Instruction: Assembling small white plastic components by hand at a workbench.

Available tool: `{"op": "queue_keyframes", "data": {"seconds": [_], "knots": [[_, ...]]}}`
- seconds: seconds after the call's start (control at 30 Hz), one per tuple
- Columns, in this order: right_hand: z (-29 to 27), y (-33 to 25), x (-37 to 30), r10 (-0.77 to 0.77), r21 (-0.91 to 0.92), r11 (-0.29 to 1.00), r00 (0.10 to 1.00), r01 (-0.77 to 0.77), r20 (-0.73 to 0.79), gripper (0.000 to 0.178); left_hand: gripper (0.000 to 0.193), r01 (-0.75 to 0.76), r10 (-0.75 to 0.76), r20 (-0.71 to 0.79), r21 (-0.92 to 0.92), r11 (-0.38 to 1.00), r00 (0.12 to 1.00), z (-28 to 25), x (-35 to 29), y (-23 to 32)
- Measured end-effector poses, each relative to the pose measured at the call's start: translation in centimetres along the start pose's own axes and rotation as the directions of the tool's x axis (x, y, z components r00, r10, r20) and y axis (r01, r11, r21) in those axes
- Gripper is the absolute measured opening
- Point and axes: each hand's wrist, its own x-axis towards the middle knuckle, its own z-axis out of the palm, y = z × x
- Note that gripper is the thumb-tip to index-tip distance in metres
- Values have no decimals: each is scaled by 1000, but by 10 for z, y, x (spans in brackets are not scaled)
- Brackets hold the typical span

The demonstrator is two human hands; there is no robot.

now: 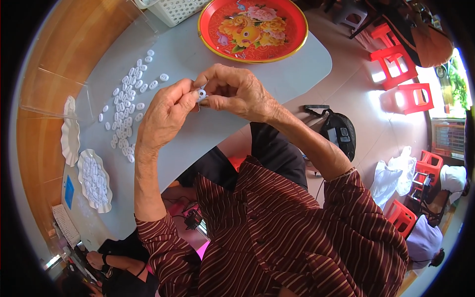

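Observation:
Over the grey table (173,158), my two hands meet around a small white plastic piece (202,93) that has a dark round hole. My left hand (166,111) pinches it from the left between thumb and fingers. From the other side, the thumb and curled fingers of my right hand (242,94) close on the same piece. Fingers hide much of it. Left of my hands, many small white oval pieces (129,94) with holes lie loosely scattered on the table. A white wavy-edged dish (104,209) holds a heap of white pieces.
A red round tray (213,45) with a flower print lies at the far edge, beside a white perforated basket (173,14). Another wavy dish (70,133) stands far left. Other people sit nearby at lower left and right. Red stools (414,98) and a black backpack (341,131) are on the floor.

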Motion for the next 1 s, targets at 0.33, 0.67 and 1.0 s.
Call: {"op": "queue_keyframes", "data": {"seconds": [0.33,0.67,1.0], "knots": [[1,6,-1,-50,172,983,997,58,-54,29,35,-32,-11,-255,-162,986,967,32,-10,-4],[1,5,-1,-42,119,992,998,48,-54,27,32,-98,50,-352,-120,988,935,39,-6,-11],[1,6,-1,-15,155,987,997,27,-81,28,32,-103,43,-365,-145,984,930,45,-4,-8]]}}
